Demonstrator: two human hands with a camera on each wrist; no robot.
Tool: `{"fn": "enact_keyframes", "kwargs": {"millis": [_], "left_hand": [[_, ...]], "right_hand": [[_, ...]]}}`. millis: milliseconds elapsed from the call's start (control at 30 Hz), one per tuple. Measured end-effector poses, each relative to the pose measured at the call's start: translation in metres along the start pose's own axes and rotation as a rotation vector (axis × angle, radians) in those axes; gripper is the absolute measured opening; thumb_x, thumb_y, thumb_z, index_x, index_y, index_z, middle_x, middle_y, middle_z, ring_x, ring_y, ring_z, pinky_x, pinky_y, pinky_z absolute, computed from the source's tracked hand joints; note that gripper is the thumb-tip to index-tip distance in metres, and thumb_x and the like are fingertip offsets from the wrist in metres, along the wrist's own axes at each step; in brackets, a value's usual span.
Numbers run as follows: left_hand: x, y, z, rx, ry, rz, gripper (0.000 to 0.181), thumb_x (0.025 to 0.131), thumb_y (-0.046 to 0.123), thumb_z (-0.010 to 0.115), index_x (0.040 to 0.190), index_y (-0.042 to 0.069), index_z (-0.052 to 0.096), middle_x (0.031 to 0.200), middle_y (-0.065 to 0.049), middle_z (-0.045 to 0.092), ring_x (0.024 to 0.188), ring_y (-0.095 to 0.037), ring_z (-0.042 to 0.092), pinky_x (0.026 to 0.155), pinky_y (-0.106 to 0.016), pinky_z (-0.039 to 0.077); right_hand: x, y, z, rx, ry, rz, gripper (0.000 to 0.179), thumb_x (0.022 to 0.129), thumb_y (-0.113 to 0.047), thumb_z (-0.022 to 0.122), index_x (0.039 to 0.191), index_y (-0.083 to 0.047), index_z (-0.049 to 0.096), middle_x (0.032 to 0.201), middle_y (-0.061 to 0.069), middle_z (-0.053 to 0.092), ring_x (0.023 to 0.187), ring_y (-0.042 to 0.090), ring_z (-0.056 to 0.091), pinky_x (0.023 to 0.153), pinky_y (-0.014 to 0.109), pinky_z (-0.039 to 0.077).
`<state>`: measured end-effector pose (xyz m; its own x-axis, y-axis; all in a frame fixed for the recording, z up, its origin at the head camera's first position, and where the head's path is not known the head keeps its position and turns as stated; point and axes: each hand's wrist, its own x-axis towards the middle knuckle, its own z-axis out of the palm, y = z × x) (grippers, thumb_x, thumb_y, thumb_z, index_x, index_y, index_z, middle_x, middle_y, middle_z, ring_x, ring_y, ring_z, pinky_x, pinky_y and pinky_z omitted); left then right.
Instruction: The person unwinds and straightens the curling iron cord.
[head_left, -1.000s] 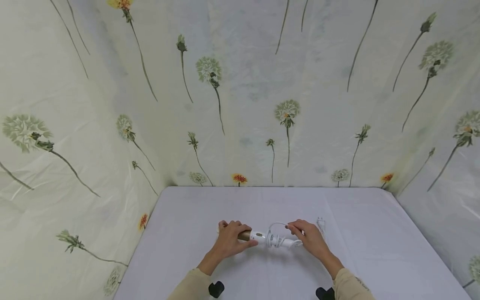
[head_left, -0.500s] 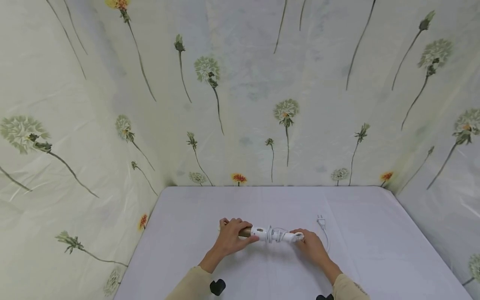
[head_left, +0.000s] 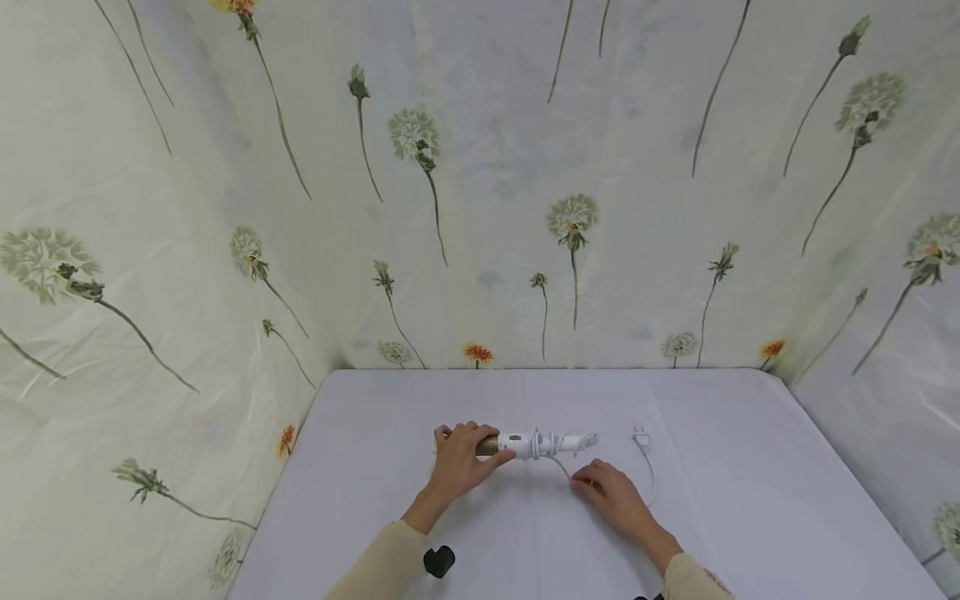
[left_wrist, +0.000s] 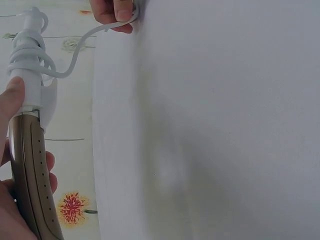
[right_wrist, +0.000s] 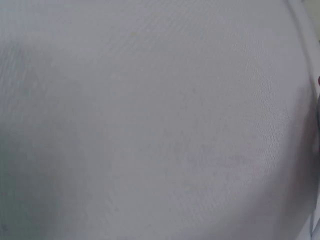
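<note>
A hair iron (head_left: 516,445) with a white handle and a gold-brown barrel is held level above the table. My left hand (head_left: 459,458) grips its barrel, thumb toward the handle. White cord (left_wrist: 32,55) is wound round the handle in several loops. From these loops a loose stretch runs to my right hand (head_left: 615,497), which pinches it between thumb and fingers, to the right of and nearer than the handle. In the left wrist view the barrel (left_wrist: 31,170) shows a row of small dots. The right wrist view shows mostly white cloth.
The cord's two-pin plug (head_left: 641,437) lies on the white-covered table (head_left: 720,467), right of the iron, with cord trailing from it. Flower-printed sheeting (head_left: 487,167) hangs behind and at both sides of the table.
The right hand has swung the cord from behind the handle, past its end, to the near side. The left hand has shifted the iron slightly away. The plug now lies clear of the right hand.
</note>
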<state>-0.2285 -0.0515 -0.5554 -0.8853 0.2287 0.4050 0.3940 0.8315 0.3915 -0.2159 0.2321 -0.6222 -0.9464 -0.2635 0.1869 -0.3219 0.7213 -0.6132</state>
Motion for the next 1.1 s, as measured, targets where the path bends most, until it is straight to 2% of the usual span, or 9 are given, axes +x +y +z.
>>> {"fn": "enact_keyframes", "kwargs": {"millis": [200,467,600,733,833,933,1033,1100], "left_hand": [[0.004,0.002,0.002,0.012,0.020,-0.023,0.051,0.077,0.065,0.063,0.104,0.023,0.070,0.088,0.004,0.067,0.078,-0.011,0.055,0.078,-0.041,0.023],[0.004,0.003,0.004,0.033,0.045,-0.019,0.049,0.075,0.065,0.063,0.102,0.024,0.070,0.087,0.004,0.067,0.077,-0.011,0.052,0.076,-0.040,0.023],[0.001,0.004,0.005,0.033,0.032,-0.037,0.048,0.075,0.064,0.065,0.102,0.024,0.070,0.087,0.003,0.067,0.078,-0.012,0.053,0.076,-0.040,0.023],[-0.001,0.006,0.006,0.036,0.036,-0.051,0.048,0.075,0.064,0.065,0.102,0.024,0.070,0.087,0.002,0.067,0.079,-0.013,0.054,0.076,-0.041,0.024],[0.000,0.008,0.005,0.046,0.046,-0.045,0.049,0.075,0.065,0.064,0.101,0.024,0.070,0.086,0.003,0.067,0.078,-0.013,0.053,0.076,-0.041,0.025],[0.002,0.009,0.003,0.044,0.047,-0.042,0.049,0.075,0.064,0.065,0.101,0.023,0.070,0.087,0.002,0.067,0.078,-0.014,0.054,0.076,-0.041,0.025],[0.002,0.011,0.002,0.047,0.039,-0.038,0.048,0.074,0.063,0.067,0.101,0.023,0.070,0.086,0.002,0.067,0.078,-0.014,0.053,0.076,-0.040,0.024],[0.001,0.011,0.003,0.053,0.038,-0.032,0.048,0.073,0.063,0.068,0.100,0.023,0.071,0.084,0.002,0.066,0.076,-0.013,0.052,0.075,-0.040,0.024]], "right_hand": [[-0.003,0.000,0.000,0.003,-0.024,-0.064,0.008,0.082,-0.027,0.073,0.085,-0.023,0.067,0.077,-0.016,0.055,0.071,-0.002,0.049,0.067,0.021,0.044],[-0.008,-0.004,-0.001,-0.031,-0.087,-0.029,0.012,0.079,-0.036,0.073,0.081,-0.029,0.064,0.077,-0.019,0.054,0.069,-0.003,0.045,0.065,0.022,0.038],[-0.013,-0.006,0.003,-0.037,-0.096,-0.070,0.019,0.080,-0.031,0.073,0.095,-0.026,0.063,0.081,-0.019,0.054,0.069,-0.004,0.043,0.067,0.023,0.032],[-0.018,-0.014,0.008,-0.023,-0.058,-0.130,0.032,0.082,-0.018,0.072,0.111,-0.024,0.059,0.087,-0.018,0.056,0.075,-0.004,0.046,0.071,0.025,0.031],[-0.019,-0.028,0.009,0.107,-0.071,-0.115,0.031,0.088,-0.011,0.064,0.117,-0.020,0.058,0.097,-0.012,0.062,0.087,0.000,0.053,0.078,0.026,0.041],[-0.016,-0.042,0.008,0.391,-0.152,-0.005,0.027,0.098,-0.014,0.050,0.124,-0.009,0.053,0.106,0.005,0.065,0.095,0.010,0.060,0.085,0.027,0.047],[-0.013,-0.050,0.008,0.636,-0.198,0.114,0.036,0.102,-0.022,0.041,0.128,0.002,0.047,0.104,0.018,0.065,0.090,0.015,0.064,0.082,0.025,0.050],[-0.012,-0.051,0.010,0.706,-0.195,0.136,0.042,0.102,-0.026,0.042,0.127,0.006,0.045,0.096,0.019,0.064,0.082,0.014,0.064,0.078,0.027,0.050]]}}
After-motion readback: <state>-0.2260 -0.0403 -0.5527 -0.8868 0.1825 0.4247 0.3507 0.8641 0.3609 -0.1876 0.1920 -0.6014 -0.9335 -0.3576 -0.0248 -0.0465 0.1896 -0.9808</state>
